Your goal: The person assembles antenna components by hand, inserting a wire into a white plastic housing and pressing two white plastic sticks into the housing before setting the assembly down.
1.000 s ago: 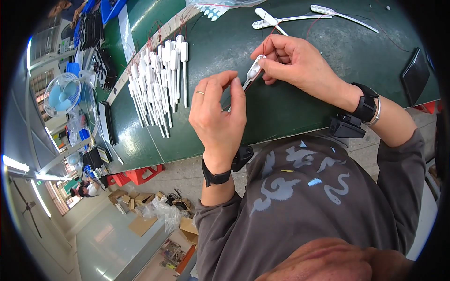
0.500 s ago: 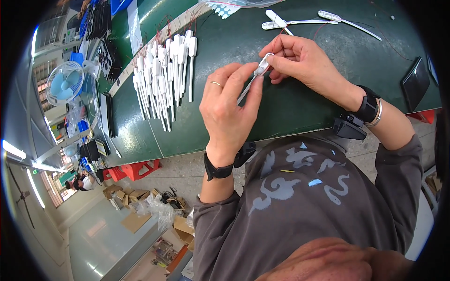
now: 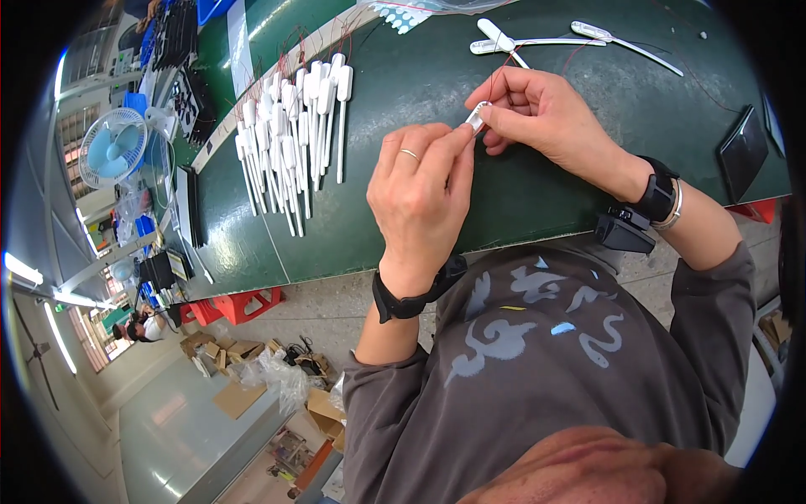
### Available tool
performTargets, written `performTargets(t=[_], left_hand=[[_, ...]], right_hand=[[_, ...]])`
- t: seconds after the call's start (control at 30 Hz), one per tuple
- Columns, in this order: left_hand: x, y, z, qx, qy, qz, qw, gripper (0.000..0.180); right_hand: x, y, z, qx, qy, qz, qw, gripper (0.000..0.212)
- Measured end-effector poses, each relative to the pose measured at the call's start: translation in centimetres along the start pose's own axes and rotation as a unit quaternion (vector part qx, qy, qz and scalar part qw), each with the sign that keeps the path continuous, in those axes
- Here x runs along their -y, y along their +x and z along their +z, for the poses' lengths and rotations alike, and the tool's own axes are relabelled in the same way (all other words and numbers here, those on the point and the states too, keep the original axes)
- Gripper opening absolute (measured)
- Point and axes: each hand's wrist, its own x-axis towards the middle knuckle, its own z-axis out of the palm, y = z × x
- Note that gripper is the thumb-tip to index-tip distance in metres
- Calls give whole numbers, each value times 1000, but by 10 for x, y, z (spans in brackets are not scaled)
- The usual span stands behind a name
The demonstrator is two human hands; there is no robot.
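Observation:
Above the table's near edge, both hands meet at a small white oblong housing [image 3: 477,117] with thin red wire at its far end. My left hand [image 3: 420,181] pinches its lower end between thumb and fingertips. My right hand [image 3: 546,109] holds the upper end, thumb on top, other fingers curled. The left fingers hide the rest of the piece. Just beyond my right hand, white paddle-headed sticks [image 3: 537,42] lie crossed. Another such stick [image 3: 630,46], its head showing an open hollow, lies farther right with wire around it.
A dense bunch of white paddle-headed sticks [image 3: 294,118] with red wires lies left on the green table [image 3: 403,84]. A black flat object [image 3: 745,151] rests near the right edge. A fan [image 3: 114,146] stands far left. Red stools [image 3: 249,304] and cardboard boxes are below the table edge.
My left hand has shifted slightly right and its fingers have closed nearer the right fingertips. The grey stem that showed beneath it is now hidden. My right hand has barely moved.

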Motion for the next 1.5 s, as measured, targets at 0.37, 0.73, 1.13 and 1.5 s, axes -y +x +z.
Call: performTargets(t=[0.37, 0.73, 1.13, 1.5], left_hand=[[2, 3, -13, 95, -382, -364, 844, 11], [1, -3, -6, 55, -226, -247, 941, 10], [3, -4, -5, 36, -183, -209, 960, 10], [3, 3, -15, 87, -316, -363, 872, 11]], right_hand=[[-3, -2, 4, 6, -13, -26, 1000, 20], [-2, -2, 4, 6, -15, -24, 1000, 21], [-3, -2, 4, 4, -29, -23, 999, 20], [-2, -2, 4, -3, -36, -17, 999, 18]])
